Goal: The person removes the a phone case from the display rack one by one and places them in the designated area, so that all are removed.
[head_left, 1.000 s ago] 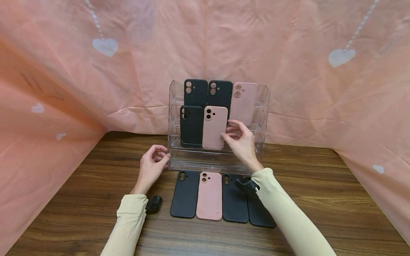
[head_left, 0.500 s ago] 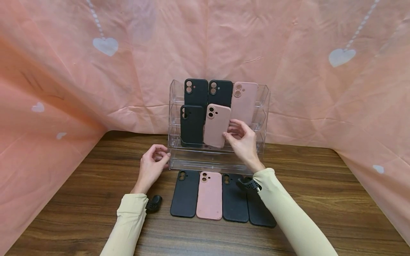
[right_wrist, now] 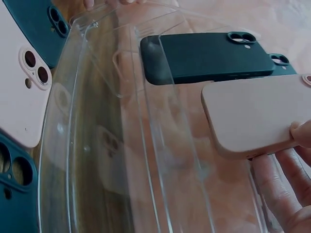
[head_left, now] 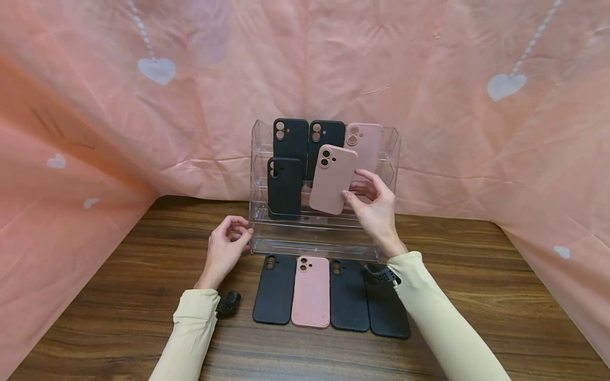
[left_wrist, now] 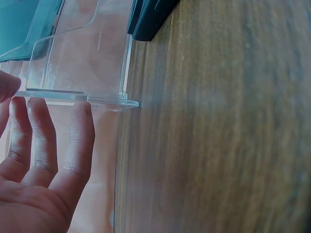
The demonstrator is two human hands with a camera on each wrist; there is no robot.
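Note:
In the head view, my right hand (head_left: pixel 374 206) pinches a light pink phone case (head_left: pixel 333 180) by its right edge. That case leans slightly and stands in front of the clear tiered display rack (head_left: pixel 314 246). The right wrist view shows the thumb on the face of this pink case (right_wrist: pixel 257 111) and the fingers beneath it. My left hand (head_left: pixel 226 248) holds the left side of the rack near its base; in the left wrist view its fingertips meet the clear side panel (left_wrist: pixel 73 63). A black phone case (head_left: pixel 284 189) stands on the rack's tier to the left of the held one.
On the upper tier stand two black cases (head_left: pixel 290 140) and a pink case (head_left: pixel 369 140). A row of cases lies on the wooden table (head_left: pixel 476 296) before the rack: a pink one (head_left: pixel 311 293) and several black ones (head_left: pixel 274 291). Pink cloth (head_left: pixel 429 79) hangs behind.
My right hand has lifted the pink case from beside the black case on the rack's tier, moving it up and to the right with a slight tilt. The left hand has stayed put.

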